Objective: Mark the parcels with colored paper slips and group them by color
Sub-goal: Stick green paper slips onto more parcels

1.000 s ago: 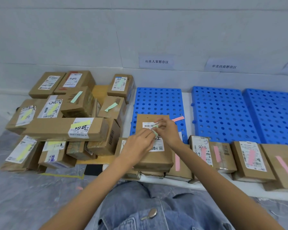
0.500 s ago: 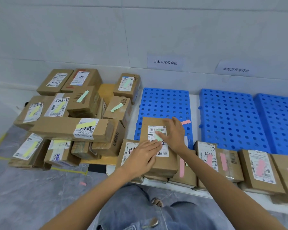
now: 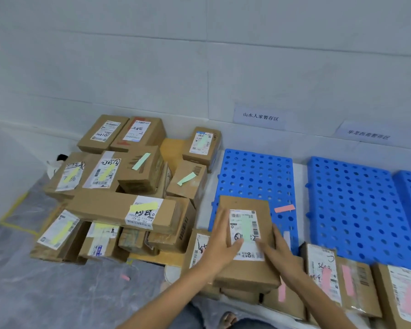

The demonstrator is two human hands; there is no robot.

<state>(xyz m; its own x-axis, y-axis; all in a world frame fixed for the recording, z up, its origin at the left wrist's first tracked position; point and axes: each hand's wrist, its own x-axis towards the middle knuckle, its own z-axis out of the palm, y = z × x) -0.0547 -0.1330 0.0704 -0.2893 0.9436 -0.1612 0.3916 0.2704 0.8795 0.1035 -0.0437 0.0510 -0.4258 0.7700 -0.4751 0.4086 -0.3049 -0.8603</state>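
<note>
The left hand (image 3: 220, 245) lies against the left side of a brown parcel (image 3: 244, 203), its fingers straight along the edge and its thumb across the lower part of the white label. The right hand (image 3: 279, 256) mirrors it on the right side, fingers stretched flat and thumb resting on the label's lower right. Neither hand is curled; both press the box between them. A green slip (image 3: 246, 227) sits upright in the middle of that label. The parcel lies on top of other boxes at the near edge of the leftmost blue pallet (image 3: 254, 172). Both bare forearms reach up from the bottom of the view and converge on the box. Three blue pallets show in all, side by side along the wall. One loose pink slip (image 3: 284, 208) lies on the leftmost pallet just right of the parcel, and another pink slip on the floor (image 3: 125, 277) lies near the pile. To the right, four pink-marked parcels (image 3: 325, 279) show their strips. The pile at left (image 3: 119, 210) shows three green strips and five yellow ones, with two boxes at the back whose slips I cannot make out. Two paper signs (image 3: 261, 116) hang on the wall.
</note>
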